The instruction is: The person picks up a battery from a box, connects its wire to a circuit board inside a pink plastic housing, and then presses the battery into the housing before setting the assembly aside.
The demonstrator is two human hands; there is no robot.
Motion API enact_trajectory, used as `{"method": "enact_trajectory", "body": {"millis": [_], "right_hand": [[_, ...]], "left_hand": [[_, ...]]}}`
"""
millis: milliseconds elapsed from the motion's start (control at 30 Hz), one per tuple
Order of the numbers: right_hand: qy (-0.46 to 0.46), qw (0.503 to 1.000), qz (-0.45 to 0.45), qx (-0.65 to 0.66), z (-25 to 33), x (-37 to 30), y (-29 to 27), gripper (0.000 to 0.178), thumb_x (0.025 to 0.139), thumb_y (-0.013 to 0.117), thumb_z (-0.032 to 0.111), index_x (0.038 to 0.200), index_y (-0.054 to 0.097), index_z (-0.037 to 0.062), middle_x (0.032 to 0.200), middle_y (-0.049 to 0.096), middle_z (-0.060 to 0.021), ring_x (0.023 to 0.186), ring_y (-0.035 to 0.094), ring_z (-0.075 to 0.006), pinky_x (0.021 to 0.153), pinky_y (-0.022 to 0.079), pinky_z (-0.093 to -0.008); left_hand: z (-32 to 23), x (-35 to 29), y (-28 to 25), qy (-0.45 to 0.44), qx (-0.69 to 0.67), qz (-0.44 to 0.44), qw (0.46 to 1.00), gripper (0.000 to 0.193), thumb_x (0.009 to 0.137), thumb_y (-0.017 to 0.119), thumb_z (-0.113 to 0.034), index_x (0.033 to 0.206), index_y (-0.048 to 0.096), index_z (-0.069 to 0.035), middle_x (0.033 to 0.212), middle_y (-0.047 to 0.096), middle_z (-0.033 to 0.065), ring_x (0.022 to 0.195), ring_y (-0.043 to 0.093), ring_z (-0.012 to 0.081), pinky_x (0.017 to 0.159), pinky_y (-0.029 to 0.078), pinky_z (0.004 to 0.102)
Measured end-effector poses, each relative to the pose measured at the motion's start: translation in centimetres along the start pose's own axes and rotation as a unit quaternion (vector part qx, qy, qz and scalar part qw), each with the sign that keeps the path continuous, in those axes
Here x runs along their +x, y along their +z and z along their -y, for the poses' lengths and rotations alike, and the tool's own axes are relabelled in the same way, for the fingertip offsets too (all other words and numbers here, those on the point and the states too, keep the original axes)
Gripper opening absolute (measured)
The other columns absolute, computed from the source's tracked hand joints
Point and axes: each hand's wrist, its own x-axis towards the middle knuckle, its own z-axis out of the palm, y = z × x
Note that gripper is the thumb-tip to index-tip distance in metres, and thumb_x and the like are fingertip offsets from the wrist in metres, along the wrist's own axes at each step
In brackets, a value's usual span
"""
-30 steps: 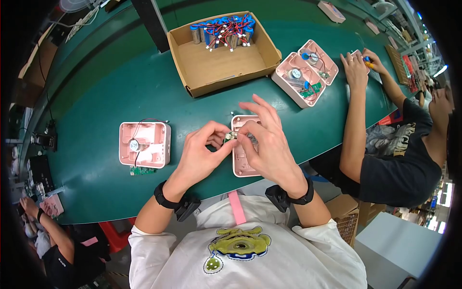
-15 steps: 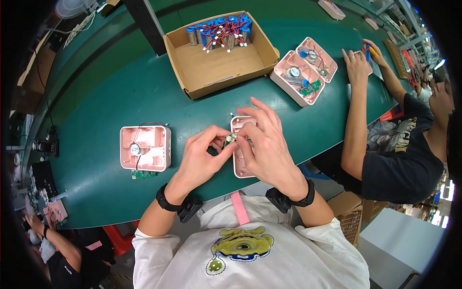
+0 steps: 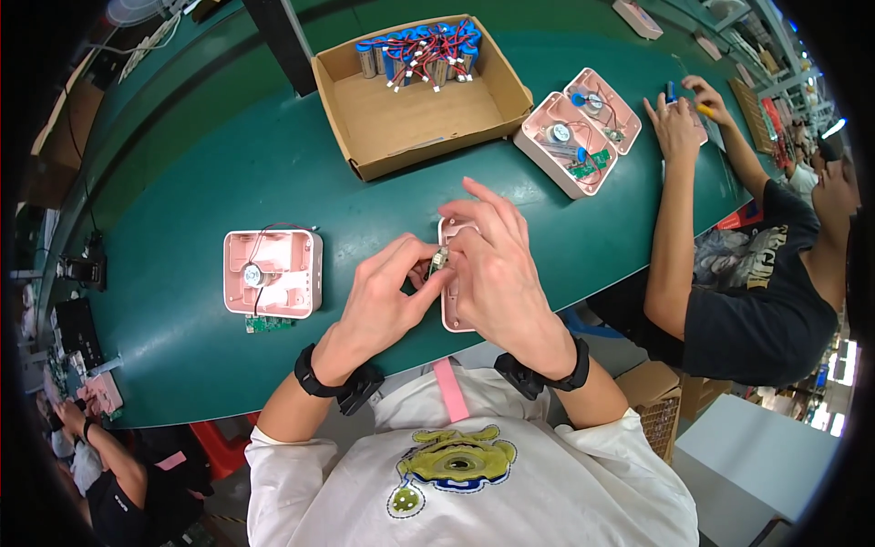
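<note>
Head view: you have a small circuit board [image 3: 437,263] at the tips of your left hand [image 3: 378,290], just over the left rim of a pale pink housing [image 3: 458,321]. Its long axis looks steep, the upper end leaning a little to your right and away from you, the lower end toward your left thumb; fingertips cover part of it. Your left fingers [image 3: 416,247] are closed on it, thumb below and forefinger above, the wrist bent so the hand points up and to the right. Your right hand [image 3: 499,273] arches over the housing, its upper fingers spread and raised; thumb and forefinger come in beside the board's right side, but you cannot tell from here whether they grip it. Both forearms angle inward, each with a black wristband [image 3: 316,376].

The housing is a smooth shell with rounded corners, its long sides running away from you. To your left on the smooth green table [image 3: 182,205] lies a similar pink shell [image 3: 296,258] with a round metal part [image 3: 253,274] inside and a green board [image 3: 268,324] at its near edge. Beyond your hands, a matte cardboard box [image 3: 401,123] holds blue-topped cylinders [image 3: 367,61] under tangled red and black wires [image 3: 428,56]
</note>
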Motion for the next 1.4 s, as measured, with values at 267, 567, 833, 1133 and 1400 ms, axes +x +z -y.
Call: {"method": "enact_trajectory", "body": {"millis": [267,567,833,1133,1400], "right_hand": [[-0.026,1.000,0.014,-0.003,-0.5,0.5,-0.5,0.012,0.081,0.070,-0.006,0.092,0.069,-0.0004,0.127,0.067,-0.0146,0.136,0.056,-0.0402,0.110,0.044,-0.0523],[-0.065,0.980,0.064,-0.176,-3.5,12.6,-7.5,0.019,0.095,0.068,0.009,0.111,0.070,-0.0005,0.096,0.074,-0.0227,0.091,0.072,-0.0436,0.080,0.058,-0.0492],[0.021,0.968,0.083,-0.235,-8.0,18.5,-3.6,0.021,0.091,0.073,0.019,0.096,0.073,-0.0015,0.087,0.073,-0.0270,0.088,0.073,-0.0460,0.080,0.059,-0.0518],[0.011,0.969,0.027,-0.246,-7.0,15.8,-5.6,0.015,0.089,0.070,0.012,0.090,0.073,-0.0024,0.085,0.073,-0.0272,0.083,0.073,-0.0453,0.079,0.060,-0.0488],[0.033,0.999,-0.032,0.005,-4.9,14.9,-7.8,0.017,0.099,0.067,0.010,0.098,0.068,-0.0062,0.088,0.078,-0.0150,0.076,0.077,-0.0240,0.067,0.060,-0.0362]], "left_hand": [[0.7,0.0,-0.4,-0.016,-0.042,0.001,0.999,0.025,0.087,0.083,0.000,0.105,0.067,0.004,0.086,0.068,0.0094,0.069,0.065,0.0144,0.063,0.054,0.0293],[0.8,0.1,-1.0,-0.170,-0.173,0.019,0.970,0.022,0.092,0.082,-0.004,0.106,0.066,0.003,0.082,0.063,0.0007,0.069,0.057,0.0051,0.062,0.049,0.0242],[1.0,0.3,-1.3,-0.165,-0.163,0.060,0.971,0.022,0.095,0.080,-0.005,0.109,0.066,0.003,0.085,0.058,-0.0028,0.071,0.054,0.0030,0.063,0.047,0.0211],[1.3,-0.1,-1.2,-0.166,-0.169,0.057,0.970,0.023,0.095,0.081,-0.007,0.110,0.067,0.003,0.083,0.059,-0.0033,0.071,0.054,0.0025,0.064,0.046,0.0212],[1.4,0.0,-1.2,-0.167,-0.165,0.056,0.971,0.023,0.094,0.081,-0.007,0.110,0.068,0.003,0.083,0.060,-0.0032,0.072,0.055,0.0025,0.065,0.047,0.0210]]}}
